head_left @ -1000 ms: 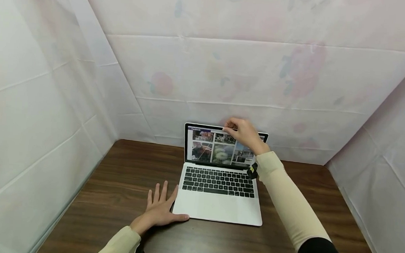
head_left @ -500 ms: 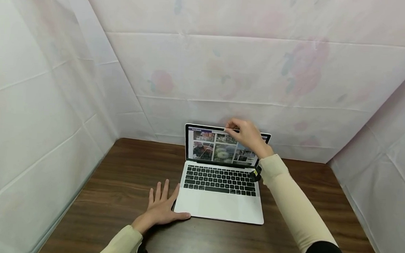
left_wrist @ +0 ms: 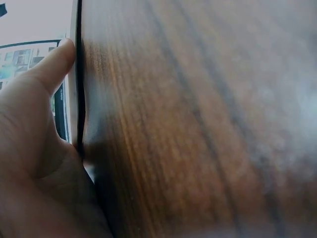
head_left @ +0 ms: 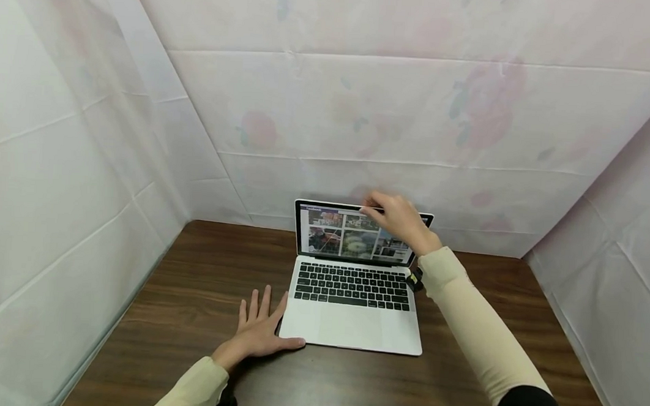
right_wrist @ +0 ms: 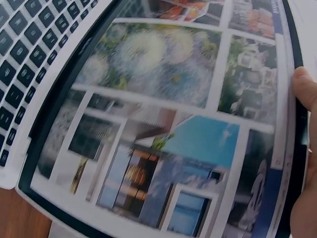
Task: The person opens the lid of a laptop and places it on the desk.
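In the head view, a silver laptop (head_left: 351,327) stands with its lid up on the wooden table, its lit screen (head_left: 328,241) showing a page of photos. My right hand (head_left: 400,221) pinches the top edge of the lid, right of its middle. Thumb and part of a finger show at that edge in the right wrist view (right_wrist: 304,91). Palm down with spread fingers, my left hand (head_left: 260,334) rests beside the laptop's front left corner. Its thumb (left_wrist: 57,64) lies along the laptop's front edge. The right hand's other fingertips are hidden behind the lid.
The dark wooden table (head_left: 188,294) reaches back to a white cloth wall (head_left: 374,107) with faded fruit prints, close behind the lid. More white cloth (head_left: 65,214) hangs at the left side, and another sheet (head_left: 627,231) at the right.
The lid has tipped slightly forward toward the keyboard, with my right hand holding its top edge. My left hand stays at the front left corner. The head view has shifted a little.
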Demonstrator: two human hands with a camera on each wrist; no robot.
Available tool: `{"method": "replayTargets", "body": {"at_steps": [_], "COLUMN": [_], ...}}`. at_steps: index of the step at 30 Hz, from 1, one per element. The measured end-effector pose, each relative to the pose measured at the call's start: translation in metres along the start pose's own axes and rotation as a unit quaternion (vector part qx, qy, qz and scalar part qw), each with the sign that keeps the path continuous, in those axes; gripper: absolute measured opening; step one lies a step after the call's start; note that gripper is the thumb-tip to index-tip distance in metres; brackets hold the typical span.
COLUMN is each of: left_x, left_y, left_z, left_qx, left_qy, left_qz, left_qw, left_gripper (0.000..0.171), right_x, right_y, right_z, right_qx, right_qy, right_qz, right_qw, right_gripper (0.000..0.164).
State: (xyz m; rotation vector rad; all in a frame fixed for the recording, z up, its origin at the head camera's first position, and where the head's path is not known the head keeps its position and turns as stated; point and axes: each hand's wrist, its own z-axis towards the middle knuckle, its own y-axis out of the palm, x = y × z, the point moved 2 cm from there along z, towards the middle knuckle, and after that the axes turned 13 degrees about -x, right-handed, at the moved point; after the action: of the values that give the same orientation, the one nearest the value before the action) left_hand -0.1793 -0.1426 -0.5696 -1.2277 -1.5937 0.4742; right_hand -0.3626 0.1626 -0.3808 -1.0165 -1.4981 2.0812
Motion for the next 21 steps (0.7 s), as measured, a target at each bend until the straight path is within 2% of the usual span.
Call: {"method": "replayTargets", "body": {"at_steps": [5, 8, 14, 17, 21], "left_x": [-0.001, -0.001, -0.002, -0.002, -0.008], "left_y": [-0.003, -0.010, -0.025, -0.030, -0.032], "left_z": [-0.002, -0.007, -0.010, -0.011, -0.012], "left_qx": [0.002, 0.009, -0.003, 0.000, 0.011], "left_qy": [0.017, 0.026, 0.037, 0.049, 0.063], "left_qz": [0.000, 0.008, 0.026, 0.029, 0.046], "left_qw": [0.9999, 0.9996, 0.9989, 0.9984, 0.9969], "left_gripper": [0.124, 0.118, 0.107, 0.103, 0.099], "right_x": [0.004, 0.007, 0.017, 0.023, 0.034], "right_y": [0.000, 0.000, -0.004, -0.006, -0.007], "right_z": [-0.009, -0.016, -0.034, -0.044, -0.059], "right_qx": [-0.007, -0.010, 0.003, 0.012, 0.016], "right_qy": [0.008, 0.007, 0.018, 0.022, 0.033], "right_qz": [-0.038, -0.066, -0.121, -0.124, -0.093], "right_qw": [0.999, 0.998, 0.992, 0.992, 0.995], "right_gripper": [0.028, 0.034, 0.037, 0.035, 0.033]}}
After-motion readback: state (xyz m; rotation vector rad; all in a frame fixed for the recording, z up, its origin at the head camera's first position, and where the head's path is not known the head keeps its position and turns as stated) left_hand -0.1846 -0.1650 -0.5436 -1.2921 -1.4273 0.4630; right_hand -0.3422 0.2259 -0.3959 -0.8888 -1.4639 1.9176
